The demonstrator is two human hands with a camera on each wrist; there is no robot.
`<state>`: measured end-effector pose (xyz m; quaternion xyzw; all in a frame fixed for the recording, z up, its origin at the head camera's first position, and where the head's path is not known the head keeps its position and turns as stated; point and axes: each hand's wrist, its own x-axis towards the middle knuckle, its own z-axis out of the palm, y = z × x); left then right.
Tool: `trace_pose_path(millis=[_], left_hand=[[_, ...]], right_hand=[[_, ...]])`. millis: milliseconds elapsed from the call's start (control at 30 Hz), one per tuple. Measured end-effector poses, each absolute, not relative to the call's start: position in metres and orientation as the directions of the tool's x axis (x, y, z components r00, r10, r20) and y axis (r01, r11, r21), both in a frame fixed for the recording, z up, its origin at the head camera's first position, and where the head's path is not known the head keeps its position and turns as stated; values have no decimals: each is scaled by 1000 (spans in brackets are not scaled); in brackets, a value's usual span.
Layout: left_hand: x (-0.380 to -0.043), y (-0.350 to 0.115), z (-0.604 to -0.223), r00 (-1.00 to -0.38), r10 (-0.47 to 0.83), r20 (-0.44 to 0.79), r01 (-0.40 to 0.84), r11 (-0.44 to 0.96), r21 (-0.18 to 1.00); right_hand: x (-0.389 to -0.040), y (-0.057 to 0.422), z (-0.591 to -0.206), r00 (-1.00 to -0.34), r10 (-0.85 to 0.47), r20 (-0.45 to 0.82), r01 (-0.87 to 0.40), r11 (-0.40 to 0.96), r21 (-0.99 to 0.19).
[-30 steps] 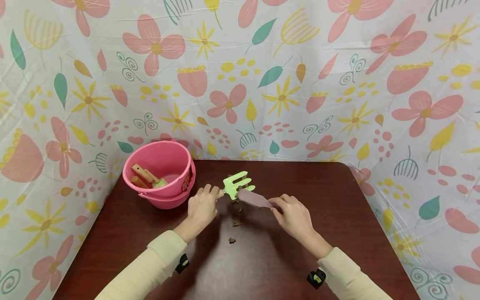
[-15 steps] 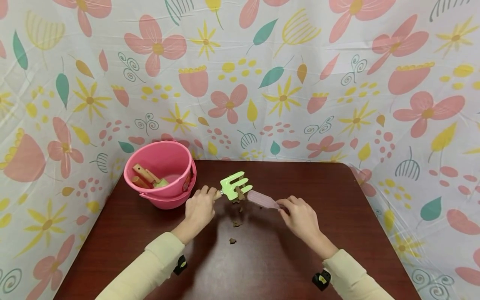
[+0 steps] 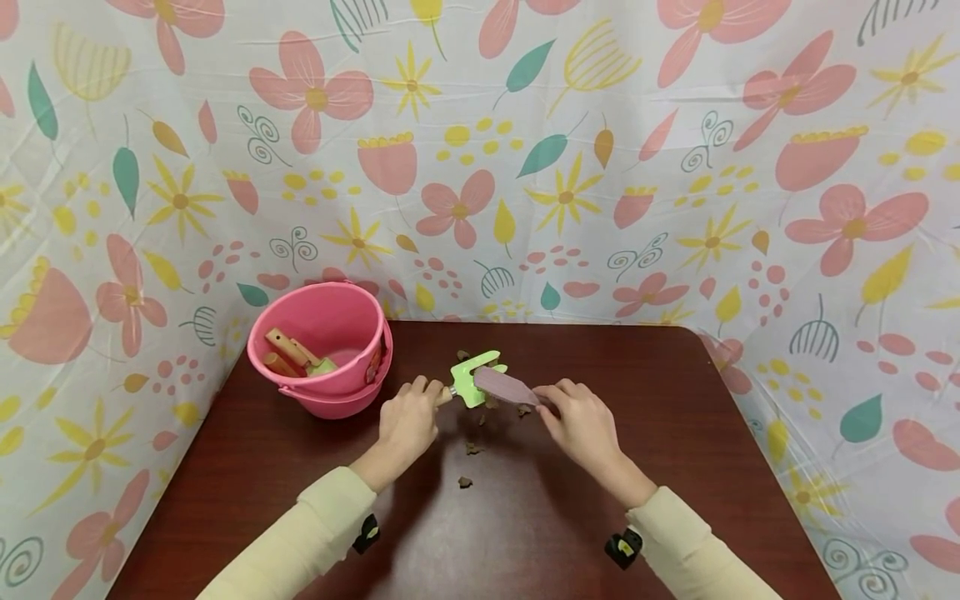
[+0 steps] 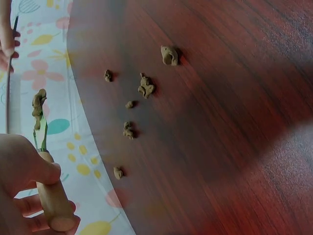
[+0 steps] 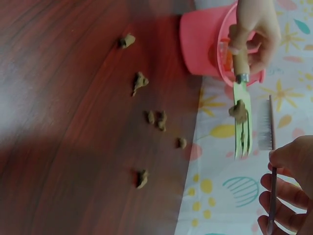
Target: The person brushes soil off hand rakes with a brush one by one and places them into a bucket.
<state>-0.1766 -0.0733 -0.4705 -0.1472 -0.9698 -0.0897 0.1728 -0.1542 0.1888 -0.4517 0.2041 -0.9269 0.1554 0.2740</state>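
My left hand [image 3: 408, 421] grips the wooden handle of a small garden fork [image 3: 467, 385] with a light green head, held above the table. A brown, clay-like lump [image 4: 39, 105] clings to the tines, plain in both wrist views. My right hand [image 3: 583, 427] holds a mauve brush [image 3: 506, 387] by its thin handle. Its pale bristles [image 5: 265, 128] face the fork in the right wrist view. From the head camera the brush covers part of the tines; whether the bristles touch the lump cannot be told. Several brown crumbs [image 4: 146, 86] lie on the table below.
A pink bucket [image 3: 330, 406] stands at the table's back left, with wooden-handled tools [image 3: 292, 348] inside. The dark red-brown table [image 3: 637, 367] ends at a floral curtain [image 3: 570, 208] behind and at the sides.
The brush drew away from the fork to the right, then came back left over the tines. The fork has shifted slightly and turned, and more crumbs show below the brush.
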Motion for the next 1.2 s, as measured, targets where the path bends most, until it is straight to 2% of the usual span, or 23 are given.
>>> trace_pose_path(millis=[633, 1200], left_hand=[[-176, -69, -468, -880, 283, 383, 339, 936, 88], [-182, -76, -466, -892, 257, 372, 311, 946, 94]], right_hand=[[-157, 181, -451, -833, -277, 479, -411, 889, -200], [-146, 194, -452, -845, -275, 459, -405, 890, -212]])
